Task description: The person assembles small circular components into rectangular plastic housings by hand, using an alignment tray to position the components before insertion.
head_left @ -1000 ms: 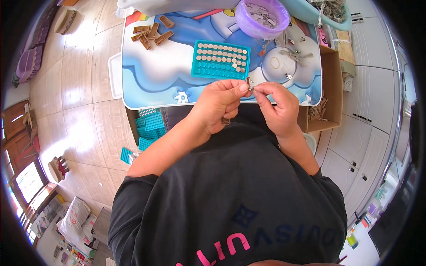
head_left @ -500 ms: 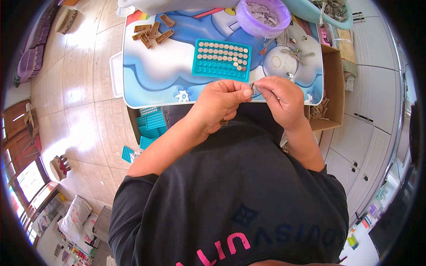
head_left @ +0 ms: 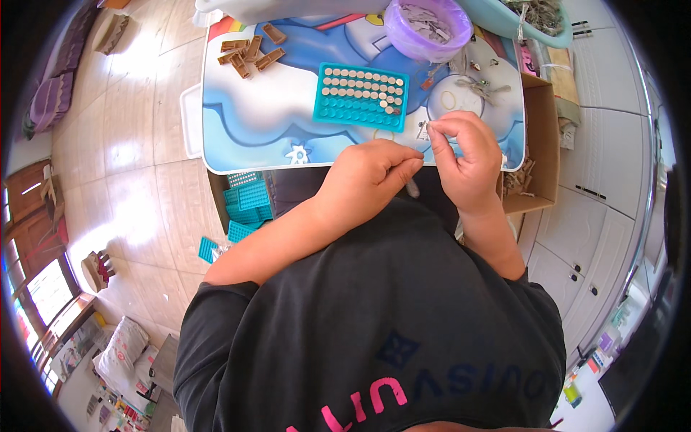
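Observation:
My left hand (head_left: 371, 171) is closed at the table's front edge, thumb pressed against the fingers; whatever it grips is hidden. A narrow greyish end (head_left: 412, 189) shows just below its fingertips. To its right and slightly farther away, my right hand (head_left: 466, 153) pinches thumb and forefinger together. A tiny silvery piece (head_left: 423, 130) shows at those fingertips; whether it is held or lies on the table I cannot tell. Beyond my hands lies a teal tray (head_left: 345, 121) of round pockets. Round, pale metallic discs (head_left: 354, 82) fill its far rows, and a few sit loosely at its right.
Several brown, trough-shaped pieces (head_left: 269, 59) lie at the table's far left. A purple lined basin (head_left: 403, 45) of grey strips stands at the back. Wire bundles (head_left: 484, 88) and small metal bits lie right. Teal trays (head_left: 252, 196) are stacked below the table's left edge.
My hands have come apart from their shared pinch on a small piece. The right moved slightly up and right; the left turned and lowered a little.

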Available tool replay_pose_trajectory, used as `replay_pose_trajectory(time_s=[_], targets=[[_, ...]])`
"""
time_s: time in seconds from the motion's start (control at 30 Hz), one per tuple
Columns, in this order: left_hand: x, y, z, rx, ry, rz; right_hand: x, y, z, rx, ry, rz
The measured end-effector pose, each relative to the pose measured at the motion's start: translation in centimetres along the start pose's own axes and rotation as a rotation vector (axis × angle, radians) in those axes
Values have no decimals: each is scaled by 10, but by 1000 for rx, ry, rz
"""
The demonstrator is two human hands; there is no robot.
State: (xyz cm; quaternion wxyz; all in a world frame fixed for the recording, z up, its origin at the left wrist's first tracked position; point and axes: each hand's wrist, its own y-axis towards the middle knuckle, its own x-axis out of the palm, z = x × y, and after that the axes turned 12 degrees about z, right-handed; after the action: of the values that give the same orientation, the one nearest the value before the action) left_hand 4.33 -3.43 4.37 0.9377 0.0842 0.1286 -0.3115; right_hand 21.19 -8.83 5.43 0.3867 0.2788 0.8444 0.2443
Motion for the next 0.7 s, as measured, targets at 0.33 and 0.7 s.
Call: replay_pose_trajectory(time_s=[0.33, 0.7], targets=[[-15, 30, -18, -788, -1303, 448, 5, -9, -16, 423, 758, -336], [-11, 26, -5, -898, -1273, 342, 18, -22, -23, 401, 655, -369]])
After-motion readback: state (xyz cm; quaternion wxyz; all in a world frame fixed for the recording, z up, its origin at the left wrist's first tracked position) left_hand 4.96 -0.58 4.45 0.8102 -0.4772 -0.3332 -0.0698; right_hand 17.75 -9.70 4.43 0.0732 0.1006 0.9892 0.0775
